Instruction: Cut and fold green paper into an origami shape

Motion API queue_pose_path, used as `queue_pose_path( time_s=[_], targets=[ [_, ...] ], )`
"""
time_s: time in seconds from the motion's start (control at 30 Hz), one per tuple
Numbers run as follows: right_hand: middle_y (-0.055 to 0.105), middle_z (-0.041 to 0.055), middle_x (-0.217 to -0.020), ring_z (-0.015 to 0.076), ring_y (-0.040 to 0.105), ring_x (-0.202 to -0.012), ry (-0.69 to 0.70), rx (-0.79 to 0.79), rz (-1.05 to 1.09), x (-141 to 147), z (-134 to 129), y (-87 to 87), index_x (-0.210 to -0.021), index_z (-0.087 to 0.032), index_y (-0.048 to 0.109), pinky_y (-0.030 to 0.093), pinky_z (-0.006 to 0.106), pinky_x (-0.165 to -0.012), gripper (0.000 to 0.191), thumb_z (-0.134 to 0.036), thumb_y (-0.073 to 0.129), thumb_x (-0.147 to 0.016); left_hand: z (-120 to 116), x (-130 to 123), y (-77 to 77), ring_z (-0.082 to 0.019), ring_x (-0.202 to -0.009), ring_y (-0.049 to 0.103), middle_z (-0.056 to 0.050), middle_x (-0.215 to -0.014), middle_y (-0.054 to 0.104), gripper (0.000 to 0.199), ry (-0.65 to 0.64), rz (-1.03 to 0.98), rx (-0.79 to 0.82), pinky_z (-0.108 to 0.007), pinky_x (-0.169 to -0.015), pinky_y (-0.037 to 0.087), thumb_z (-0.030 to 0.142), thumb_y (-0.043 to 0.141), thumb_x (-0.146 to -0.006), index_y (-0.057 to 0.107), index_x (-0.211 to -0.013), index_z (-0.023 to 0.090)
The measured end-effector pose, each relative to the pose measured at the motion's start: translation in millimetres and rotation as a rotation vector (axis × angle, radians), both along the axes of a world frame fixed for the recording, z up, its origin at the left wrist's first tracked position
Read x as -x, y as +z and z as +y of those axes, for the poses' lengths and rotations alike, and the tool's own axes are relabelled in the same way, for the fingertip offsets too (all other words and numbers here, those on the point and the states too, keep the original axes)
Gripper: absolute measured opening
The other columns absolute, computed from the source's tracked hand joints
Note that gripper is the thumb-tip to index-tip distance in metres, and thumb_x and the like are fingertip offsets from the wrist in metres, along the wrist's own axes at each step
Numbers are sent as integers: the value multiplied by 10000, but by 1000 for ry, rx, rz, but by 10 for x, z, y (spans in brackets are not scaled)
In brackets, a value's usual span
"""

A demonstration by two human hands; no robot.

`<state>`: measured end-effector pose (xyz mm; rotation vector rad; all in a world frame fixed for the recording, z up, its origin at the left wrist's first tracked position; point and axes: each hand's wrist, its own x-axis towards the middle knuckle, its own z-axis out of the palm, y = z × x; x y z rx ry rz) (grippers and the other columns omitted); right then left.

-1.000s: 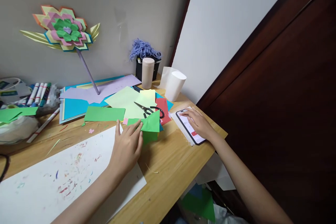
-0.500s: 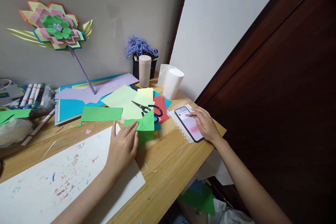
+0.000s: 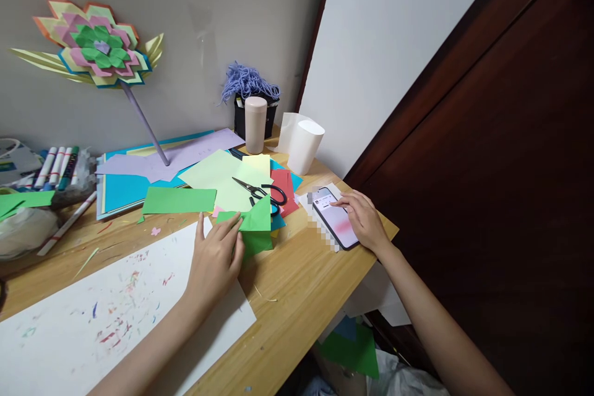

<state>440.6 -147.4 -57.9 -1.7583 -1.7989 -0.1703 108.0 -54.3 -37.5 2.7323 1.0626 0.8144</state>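
Touching green paper (image 3: 258, 224), right hand (image 3: 364, 220) apparently on phone (image 3: 336, 221)

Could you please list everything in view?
Creased paper: one, green, centre
Phone: one, black, desk's right
Scissors: one, black, on papers
Papers: several, multicoloured, centre
Marked sheet: one, white, front
Flower: one, multicoloured, back left
Bottle: one, beige, back
Box: one, black, behind bottle
Yarn: one, blue, atop box
Cylinder: one, white, back right
Markers: several, mostly white, left
Desk: one, brown, centre
Door: one, brown, right
Left grip: one, on creased paper
Right grip: one, over phone
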Motion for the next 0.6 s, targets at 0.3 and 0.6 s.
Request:
queue_pose_path(
  time_s=[0.3, 0.6],
  targets=[
    [616, 65, -998, 205, 570, -981, -39, -158, 504, 625, 76, 333, -999, -226, 540, 432, 398, -893, 189, -240, 380, -901, -67, 71, 209, -212, -1017, 593, -92, -1206, 593, 286, 46, 48, 19, -574, -1074, 122, 222, 358, -878, 626, -970, 190],
    [522, 31, -1049, 162, 581, -961, 489, 226, 1002, 2166, 574, 658, -1089, -276, 319, 504, 324, -823, 505, -281, 675, -731, -240, 513, 632, -219, -1062, 569, -68, -1187, 609, 306, 336, -18, 59, -559, -1068, 170, 231, 337, -890, 635, -949, 195]
  ],
)
